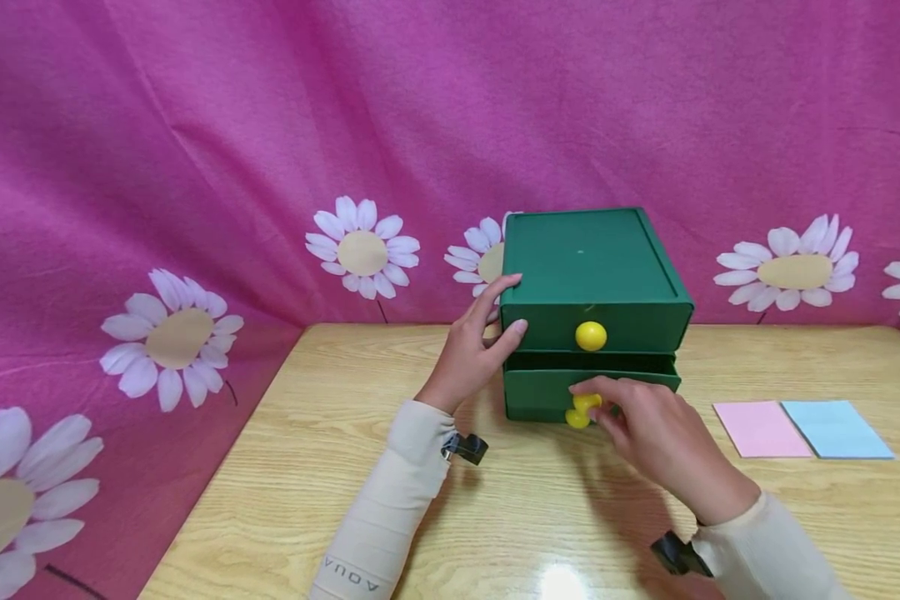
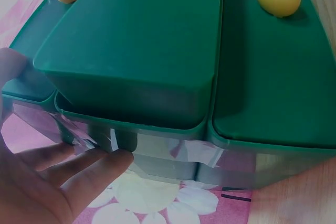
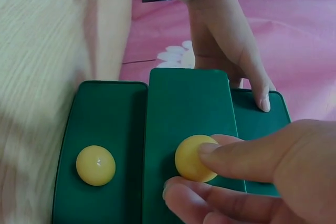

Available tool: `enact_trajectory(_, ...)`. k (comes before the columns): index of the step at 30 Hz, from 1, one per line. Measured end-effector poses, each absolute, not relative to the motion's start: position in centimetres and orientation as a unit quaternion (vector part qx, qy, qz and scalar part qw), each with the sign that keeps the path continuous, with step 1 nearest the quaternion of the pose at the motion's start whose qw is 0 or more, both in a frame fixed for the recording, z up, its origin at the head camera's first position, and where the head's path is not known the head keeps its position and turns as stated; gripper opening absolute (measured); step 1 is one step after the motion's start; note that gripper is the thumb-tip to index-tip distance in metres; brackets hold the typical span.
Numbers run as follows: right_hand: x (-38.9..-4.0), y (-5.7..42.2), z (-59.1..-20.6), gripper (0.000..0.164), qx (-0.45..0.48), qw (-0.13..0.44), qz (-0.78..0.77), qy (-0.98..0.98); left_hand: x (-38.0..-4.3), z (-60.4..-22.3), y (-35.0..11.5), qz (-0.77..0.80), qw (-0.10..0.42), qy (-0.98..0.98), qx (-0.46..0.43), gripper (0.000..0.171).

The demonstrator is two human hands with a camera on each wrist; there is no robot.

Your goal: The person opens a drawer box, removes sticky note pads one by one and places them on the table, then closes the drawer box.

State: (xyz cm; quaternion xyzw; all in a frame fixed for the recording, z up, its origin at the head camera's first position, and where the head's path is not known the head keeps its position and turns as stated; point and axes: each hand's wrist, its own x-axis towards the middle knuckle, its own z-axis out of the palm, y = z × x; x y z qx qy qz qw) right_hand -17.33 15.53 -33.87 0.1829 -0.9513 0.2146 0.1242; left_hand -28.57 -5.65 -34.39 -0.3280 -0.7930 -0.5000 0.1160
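A green drawer cabinet with round yellow knobs stands on the table. Its middle drawer is partly out, leaving a dark gap under the top drawer. My right hand pinches the middle drawer's knob between thumb and fingers. At the cabinet's left front edge rests my left hand, thumb on the top drawer's front and fairly straight fingers along the side. The bottom drawer's knob shows below the pinched one; that drawer and the top one are closed.
Right of the cabinet, a pink paper pad and a light blue one lie side by side on the wooden table. A magenta cloth with white flowers hangs behind and to the left.
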Motion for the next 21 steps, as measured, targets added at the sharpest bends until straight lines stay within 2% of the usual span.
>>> enact_trajectory(21, -19.1, 16.2, -34.2, 0.027, 0.188, 0.132, 0.237, -0.944, -28.5, -34.4, -5.5, -0.498, 0.119, -0.794, -0.327, 0.054)
